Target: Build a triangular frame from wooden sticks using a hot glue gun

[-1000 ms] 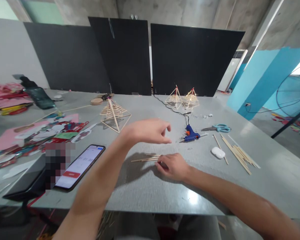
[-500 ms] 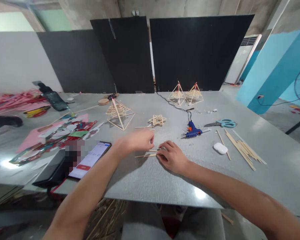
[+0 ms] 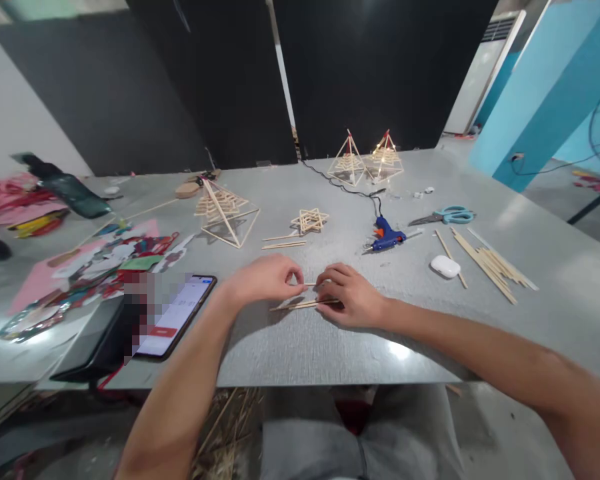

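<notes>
On this bench [image 3: 290, 353], I'd worry that a slack grip or stray nudge from the left hand [image 3: 265, 280], its fingers narrowed on one, or the right hand [image 3: 353, 293], its fingers bent round others, could skew the thin sticks [image 3: 295, 307] lying between them. I count three pyramids [image 3: 223, 213], one glue gun [image 3: 387, 238], one pair of scissors [image 3: 441, 215], one star [image 3: 309, 229], two loose lengths [image 3: 284, 245] beside it

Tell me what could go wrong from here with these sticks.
The thin sticks at the right hand might roll or shift out of line. The blue glue gun lies just beyond that hand; its nozzle, if hot, could burn skin during a reach.
</notes>
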The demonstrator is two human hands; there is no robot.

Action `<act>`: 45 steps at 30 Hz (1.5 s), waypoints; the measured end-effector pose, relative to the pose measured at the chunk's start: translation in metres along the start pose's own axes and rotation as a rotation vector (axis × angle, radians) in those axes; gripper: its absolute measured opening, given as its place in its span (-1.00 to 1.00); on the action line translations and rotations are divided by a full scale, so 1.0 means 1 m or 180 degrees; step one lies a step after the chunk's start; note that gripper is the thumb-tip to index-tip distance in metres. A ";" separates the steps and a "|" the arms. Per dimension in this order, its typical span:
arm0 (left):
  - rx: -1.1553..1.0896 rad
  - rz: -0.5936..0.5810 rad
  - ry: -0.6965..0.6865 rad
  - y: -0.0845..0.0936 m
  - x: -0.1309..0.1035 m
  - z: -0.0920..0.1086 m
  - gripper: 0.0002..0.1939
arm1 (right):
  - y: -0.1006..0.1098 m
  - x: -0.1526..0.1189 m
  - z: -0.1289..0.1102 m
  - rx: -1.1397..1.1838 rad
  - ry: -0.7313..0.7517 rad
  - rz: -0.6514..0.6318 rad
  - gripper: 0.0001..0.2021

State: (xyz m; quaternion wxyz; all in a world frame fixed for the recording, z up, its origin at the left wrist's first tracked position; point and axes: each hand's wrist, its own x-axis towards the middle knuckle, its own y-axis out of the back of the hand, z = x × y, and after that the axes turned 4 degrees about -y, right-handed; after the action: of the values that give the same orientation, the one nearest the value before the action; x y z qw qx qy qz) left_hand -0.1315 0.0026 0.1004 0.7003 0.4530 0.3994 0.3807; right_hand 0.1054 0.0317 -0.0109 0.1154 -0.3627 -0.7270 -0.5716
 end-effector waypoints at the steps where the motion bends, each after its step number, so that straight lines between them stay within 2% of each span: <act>1: 0.0008 -0.0097 -0.0037 0.000 -0.003 0.002 -0.72 | 0.001 -0.001 0.000 0.0039 0.0028 0.0004 -0.88; 13: 0.0111 -0.0596 -0.0277 -0.014 -0.003 0.014 -0.79 | 0.008 0.000 -0.005 0.0264 0.0120 -0.0295 -0.81; 19: 0.0095 -0.0646 -0.0375 -0.013 -0.004 0.017 -0.82 | 0.010 0.002 -0.006 0.0352 0.0257 -0.0427 -0.82; 25: -0.0073 -0.0879 -0.0356 -0.011 -0.002 0.012 -0.82 | 0.010 0.002 -0.006 0.0508 0.0423 -0.0466 -0.85; 34: -0.0111 -0.0999 -0.0358 -0.015 -0.003 0.020 -0.91 | 0.012 0.002 -0.007 0.0581 0.0470 -0.0511 -0.87; 45: -0.0287 -0.1173 -0.0277 -0.010 -0.006 0.016 -0.91 | 0.010 0.004 -0.007 0.0594 0.0441 -0.0546 -0.88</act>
State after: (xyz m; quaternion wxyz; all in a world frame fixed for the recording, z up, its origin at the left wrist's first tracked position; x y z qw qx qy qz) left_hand -0.1174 -0.0110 0.0966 0.7944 0.3563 0.4274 0.2436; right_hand 0.1076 0.0279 0.0012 0.1492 -0.2465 -0.7956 -0.5330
